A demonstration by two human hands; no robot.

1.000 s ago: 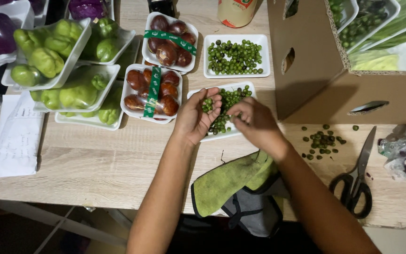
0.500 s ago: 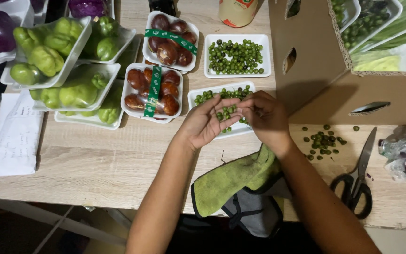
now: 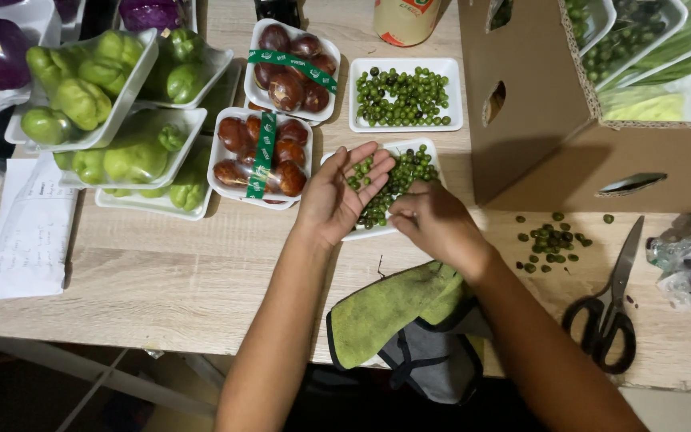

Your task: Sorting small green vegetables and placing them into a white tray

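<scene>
My left hand (image 3: pixel 337 196) is palm up over the left edge of a white foam tray (image 3: pixel 428 150) of small green round berries (image 3: pixel 405 172). A few berries lie in its cupped palm. My right hand (image 3: pixel 435 224) rests knuckles up over the tray's front edge, fingers curled down among the berries; whether it pinches any is hidden. A second white tray of green berries (image 3: pixel 405 96) sits just behind.
Trays of brown fruit (image 3: pixel 261 152) and green chayotes (image 3: pixel 133 156) stand to the left. A cardboard box (image 3: pixel 569 152) stands at the right, with loose berries (image 3: pixel 552 240) and black scissors (image 3: pixel 609 308) in front of it. A green cloth (image 3: pixel 393 308) hangs over the table edge. Paper (image 3: pixel 29 232) lies at the left.
My left hand has turned palm up with berries in it. My right hand has drawn back from the tray's far side to its front edge.
</scene>
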